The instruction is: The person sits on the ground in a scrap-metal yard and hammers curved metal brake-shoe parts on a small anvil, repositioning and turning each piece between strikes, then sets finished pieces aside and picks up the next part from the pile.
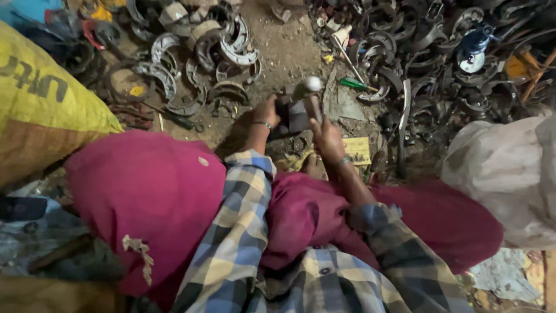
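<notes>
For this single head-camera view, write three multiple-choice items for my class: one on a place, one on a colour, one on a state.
1. Where does the green-handled screwdriver lie?
A. on the dirt floor beyond the hands
B. on the yellow sack
C. in the person's lap

2. What colour is the cloth over the knees?
A. white
B. dark red
C. green

3. How does the left hand stand with the dark metal part?
A. apart from it, resting on the knee
B. flat on the floor
C. gripping it, while the right hand holds the hammer

Answers: 1 A, it lies on the ground among the curved metal parts. 2 B, the cloth is maroon beside the yellow sack. 3 C, its fingers wrap the part's left side.
</notes>
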